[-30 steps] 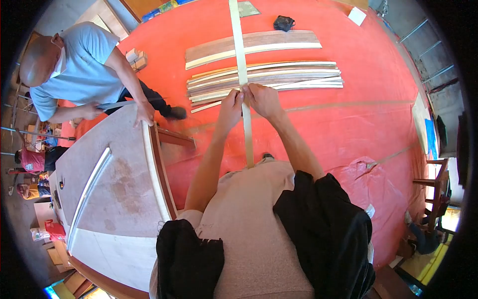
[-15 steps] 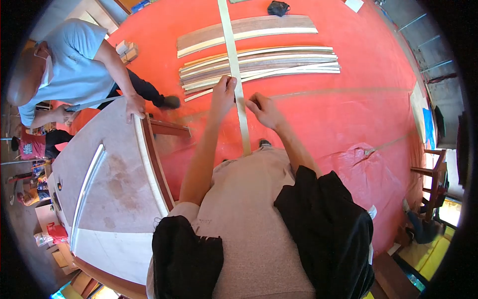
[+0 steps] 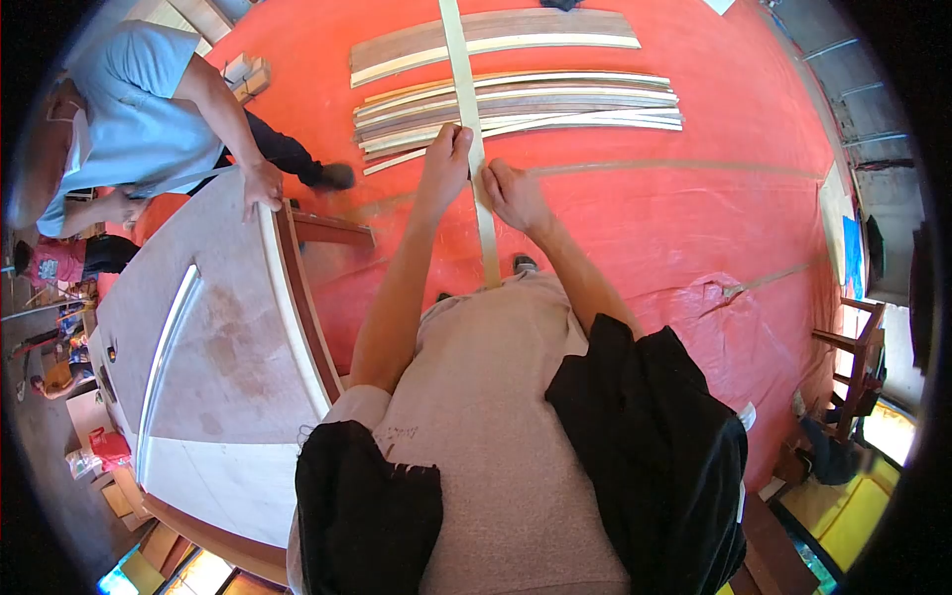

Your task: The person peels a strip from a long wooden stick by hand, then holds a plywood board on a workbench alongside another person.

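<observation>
pale strip (image 3: 476, 139) partly hides slats (image 3: 575, 105) on red sheeting (image 3: 674, 220)

I count: my hands, two (left hand (image 3: 443, 169); right hand (image 3: 518, 197)); pale strip (image 3: 462, 84) between them, one; tabletop (image 3: 248, 382), one; slat groups (image 3: 535, 107), two; individual slats, overlapped too closely to count.

Greyish-beige heathered top (image 3: 506, 426), small dark marks on left chest. Left sleeve (image 3: 369, 516) black, ragged edge, loose threads, paler fabric beside it. Right sleeve (image 3: 654, 426) black, loose, jagged edge. Forearms (image 3: 392, 297), fingers (image 3: 463, 141) bare. Dark shoe (image 3: 525, 264).
</observation>
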Demonstrator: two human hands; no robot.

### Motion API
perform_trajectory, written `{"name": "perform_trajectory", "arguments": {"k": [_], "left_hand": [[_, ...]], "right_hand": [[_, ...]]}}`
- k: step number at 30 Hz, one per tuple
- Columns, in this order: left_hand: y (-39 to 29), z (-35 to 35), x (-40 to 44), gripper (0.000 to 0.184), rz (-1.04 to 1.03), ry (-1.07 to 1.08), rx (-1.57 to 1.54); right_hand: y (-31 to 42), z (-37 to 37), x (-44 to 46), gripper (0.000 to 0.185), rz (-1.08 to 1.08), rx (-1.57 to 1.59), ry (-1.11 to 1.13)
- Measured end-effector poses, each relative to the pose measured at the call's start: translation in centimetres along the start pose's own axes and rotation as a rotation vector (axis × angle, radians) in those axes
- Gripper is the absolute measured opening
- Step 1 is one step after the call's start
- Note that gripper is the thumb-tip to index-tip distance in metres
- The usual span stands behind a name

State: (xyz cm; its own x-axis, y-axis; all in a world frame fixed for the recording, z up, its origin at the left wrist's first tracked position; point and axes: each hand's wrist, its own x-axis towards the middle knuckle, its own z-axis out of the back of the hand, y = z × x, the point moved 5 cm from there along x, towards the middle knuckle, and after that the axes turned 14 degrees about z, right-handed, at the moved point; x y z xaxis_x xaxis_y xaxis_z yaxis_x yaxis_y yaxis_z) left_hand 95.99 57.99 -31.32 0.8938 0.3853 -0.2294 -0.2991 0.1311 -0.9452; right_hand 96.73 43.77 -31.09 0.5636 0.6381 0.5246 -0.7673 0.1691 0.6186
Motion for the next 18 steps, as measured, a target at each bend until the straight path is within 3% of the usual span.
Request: {"name": "perform_trajectory", "arguments": {"k": [9, 12, 15, 18], "left_hand": [[0.3, -0.6, 0.7, 0.030, -0.002, -0.016, 0.005], [0.0, -0.7, 0.6, 0.029, 0.026, 0.004, -0.031], [0.0, -0.3, 0.4, 0.027, 0.023, 0.012, -0.008], [-0.1, -0.4, 0.6, 0.027, 0.024, 0.011, 0.001]], "right_hand": [[-1.4, -0.3, -2.2, 0.021, 0.121, -0.007, 0.010], [-1.4, 0.4, -4.7, 0.022, -0.207, 0.176, 0.055], [-0.4, 0.8, -5.5, 0.018, -0.197, 0.275, -0.127], [0.2, 1.1, -4.9, 0.021, -0.281, 0.266, 0.001]]}}
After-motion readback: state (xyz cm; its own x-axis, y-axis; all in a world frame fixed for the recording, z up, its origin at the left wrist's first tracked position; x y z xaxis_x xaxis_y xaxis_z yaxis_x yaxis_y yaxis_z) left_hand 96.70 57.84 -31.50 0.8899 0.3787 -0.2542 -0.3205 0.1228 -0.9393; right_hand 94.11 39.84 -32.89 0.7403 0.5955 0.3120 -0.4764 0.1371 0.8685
